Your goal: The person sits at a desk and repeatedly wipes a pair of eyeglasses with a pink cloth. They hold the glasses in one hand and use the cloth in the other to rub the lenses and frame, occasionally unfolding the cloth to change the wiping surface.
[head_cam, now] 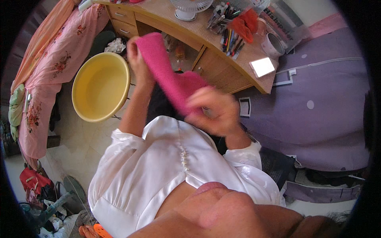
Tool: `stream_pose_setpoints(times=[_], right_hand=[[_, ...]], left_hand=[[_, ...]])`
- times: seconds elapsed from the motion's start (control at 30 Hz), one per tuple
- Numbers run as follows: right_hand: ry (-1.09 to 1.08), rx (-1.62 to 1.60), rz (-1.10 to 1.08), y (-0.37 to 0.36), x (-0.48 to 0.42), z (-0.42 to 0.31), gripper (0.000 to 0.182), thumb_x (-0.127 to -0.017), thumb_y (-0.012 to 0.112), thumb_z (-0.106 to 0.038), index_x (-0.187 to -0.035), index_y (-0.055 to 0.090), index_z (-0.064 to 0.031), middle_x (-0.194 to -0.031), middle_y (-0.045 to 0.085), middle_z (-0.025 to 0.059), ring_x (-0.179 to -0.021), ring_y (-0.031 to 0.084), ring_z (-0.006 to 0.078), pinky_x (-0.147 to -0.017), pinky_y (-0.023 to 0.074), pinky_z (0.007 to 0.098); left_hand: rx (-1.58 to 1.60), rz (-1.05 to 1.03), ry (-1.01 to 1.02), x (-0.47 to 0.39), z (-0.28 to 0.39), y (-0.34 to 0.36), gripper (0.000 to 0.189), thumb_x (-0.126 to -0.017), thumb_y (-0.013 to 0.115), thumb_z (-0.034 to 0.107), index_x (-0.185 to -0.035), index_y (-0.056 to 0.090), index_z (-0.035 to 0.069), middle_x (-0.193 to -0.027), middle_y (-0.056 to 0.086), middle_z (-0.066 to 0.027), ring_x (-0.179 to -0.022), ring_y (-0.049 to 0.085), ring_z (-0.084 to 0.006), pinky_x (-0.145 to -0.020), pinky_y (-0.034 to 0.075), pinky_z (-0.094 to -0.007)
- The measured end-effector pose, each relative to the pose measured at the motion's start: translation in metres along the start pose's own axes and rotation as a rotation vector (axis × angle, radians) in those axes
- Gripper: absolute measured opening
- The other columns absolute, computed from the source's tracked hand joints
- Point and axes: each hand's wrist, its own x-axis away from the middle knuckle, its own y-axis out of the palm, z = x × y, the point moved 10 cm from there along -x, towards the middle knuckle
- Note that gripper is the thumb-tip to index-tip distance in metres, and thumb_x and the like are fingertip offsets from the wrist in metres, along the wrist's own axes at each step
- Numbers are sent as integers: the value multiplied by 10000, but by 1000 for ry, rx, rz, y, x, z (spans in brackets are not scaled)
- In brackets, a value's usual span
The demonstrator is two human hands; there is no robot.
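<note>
A pink cloth [162, 64] is stretched above my lap between my two hands. My left hand [138, 61] grips its far upper end, with the thumb and fingers around the edge. At the cloth's lower right end, my right hand [215, 111] is blurred, its thumb and fingers curved near the fabric; whether they pinch it cannot be made out. To the left of my left forearm stands a yellow plastic basin [101, 86], with no cloth seen inside.
A wooden desk [220, 64] carries a white fan [186, 13], pens [232, 41], a red cloth [244, 25], a mug [272, 44] and a white-faced rectangular item [262, 67]. Pink floral fabric [59, 56] hangs at left. A purple cover [315, 104] lies at right.
</note>
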Motion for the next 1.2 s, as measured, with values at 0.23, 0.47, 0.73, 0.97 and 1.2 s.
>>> stream_pose_setpoints(times=[0.23,0.47,0.73,0.97,1.2], right_hand=[[227,23,437,-28,4,92,431,-925,691,-202,-1290,571,-7,-1280,620,127,-1179,594,236,-1012,454,369],[596,-435,171,5,59,174,429,-962,664,-324,-1251,624,-10,-1162,656,58,-1025,596,121,-908,485,303],[665,-868,406,3,70,173,337,-1040,523,-284,-1158,656,2,-1052,696,56,-908,657,118,-823,530,275],[773,-810,483,-13,105,199,315,-1040,521,-271,-1140,655,-4,-1069,692,59,-934,653,120,-844,528,284],[719,-883,734,-29,123,219,254,-1013,568,-217,-1155,644,-21,-1103,696,72,-1001,669,165,-896,526,313]], left_hand=[[-1074,-603,372,96,56,125,185,-758,661,150,-940,657,117,-881,640,-130,-831,642,-323,-701,536,-385],[-1298,-809,533,106,35,117,167,-833,669,172,-993,638,136,-957,640,-85,-839,626,-269,-736,526,-373],[-974,-897,291,130,-9,49,238,-911,594,209,-1125,593,105,-1084,620,-76,-963,605,-239,-849,507,-368],[-782,-891,-40,142,-54,-17,308,-980,529,240,-1241,553,77,-1194,602,-69,-1070,587,-213,-949,491,-364],[533,-141,-1199,181,-86,-56,553,-1041,402,474,-1424,470,80,-1415,541,-95,-1277,537,-256,-1097,406,-460]])
